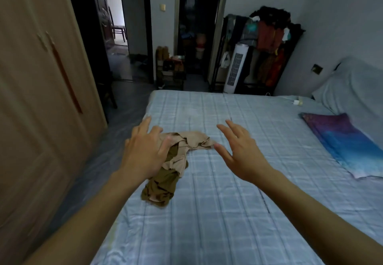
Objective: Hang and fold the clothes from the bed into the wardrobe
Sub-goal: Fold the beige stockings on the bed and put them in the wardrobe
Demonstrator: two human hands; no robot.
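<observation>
Reaching with both hands over the bed [228, 182], I find one crumpled garment [176, 157] left on the checked cover, lying just left of the frame's centre near the bed's left edge. It is a bunched piece in beige and olive cloth; whether it is one item or two tangled together I cannot tell.

My left hand [145, 151] sits over the garment's left side, fingers spread, and appears to touch the cloth, but the grip is slack and nothing is pinched. My right hand [238, 151] hovers beside the garment's right end, thumb near the beige edge, fingers splayed and holding nothing. Judged from this spacing, the hands bracket the bundle so it can be taken at two points and shaken flat before folding.

The wardrobe [41, 78] fills the left of the frame, doors shut, well apart from the garment; it must be opened before anything goes inside. A pillow [342, 140] lies at the right edge of the frame, clear of the work.

Risk noted: the bundle lies close to the mattress edge and could slide to the floor if dragged leftward.
</observation>
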